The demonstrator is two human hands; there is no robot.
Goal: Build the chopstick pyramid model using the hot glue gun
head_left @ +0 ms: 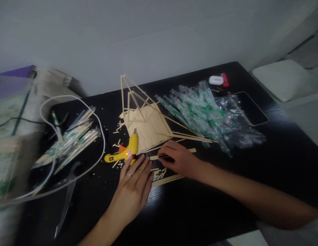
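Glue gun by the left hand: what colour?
Yellow body, orange trigger; the glue gun lies on the black table. Head view shows it best.

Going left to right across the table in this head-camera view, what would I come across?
Bundle of wrapped chopsticks → yellow glue gun → wooden stick frame → pile of clear wrappers → pale cushion.

The left forearm [102, 223] and right forearm [251, 198] are bare right to the picture's edge. The left hand [134, 189] wears a thin, silver-coloured metal ring [129, 174] on one finger, and its long fingernails [130, 153] carry a pale, glossy coat. The right hand [180, 160] is bare too, its nails mostly hidden.
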